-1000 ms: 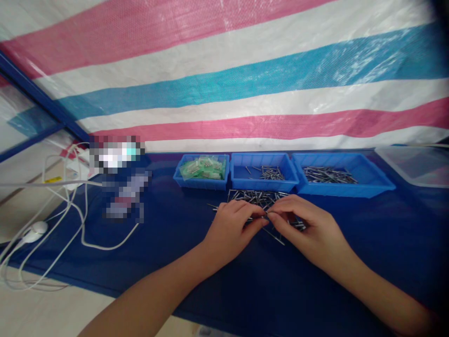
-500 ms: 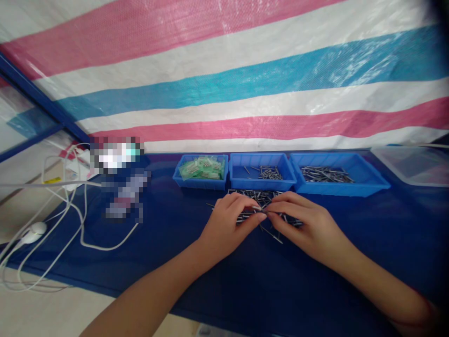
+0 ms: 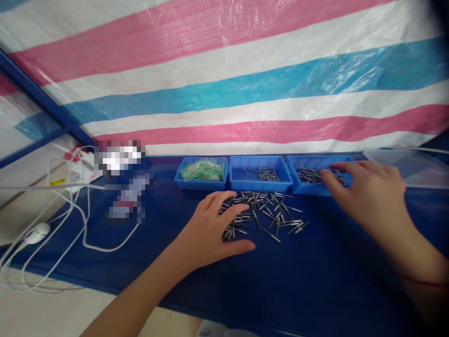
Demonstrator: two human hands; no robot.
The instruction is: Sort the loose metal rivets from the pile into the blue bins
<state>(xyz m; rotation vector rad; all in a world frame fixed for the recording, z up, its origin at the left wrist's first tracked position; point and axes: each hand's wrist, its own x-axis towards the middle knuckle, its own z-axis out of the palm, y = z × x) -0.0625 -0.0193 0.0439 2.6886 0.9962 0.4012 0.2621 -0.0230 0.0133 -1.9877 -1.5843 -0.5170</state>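
Note:
A loose pile of small metal pins (image 3: 266, 210) lies on the blue table cover (image 3: 182, 262) in front of three blue bins. My left hand (image 3: 210, 229) rests flat on the left edge of the pile, fingers spread over a few pins. My right hand (image 3: 368, 192) hovers over the right blue bin (image 3: 298, 187), which holds more pins, with its fingers stretched out above them. The middle blue bin (image 3: 259, 174) holds a few pins. The left blue bin (image 3: 201, 173) holds small green plastic parts.
A striped pink, white and blue tarp hangs behind the table. White cables (image 3: 80, 220) and a white plug (image 3: 38, 230) lie at the left, beside a blurred object (image 3: 122, 182). A clear plastic tray (image 3: 417, 166) sits at the far right.
Both hands were pinched together over the pile. Now they have parted: my right hand moved right to the right bin, my left hand flattened on the pile.

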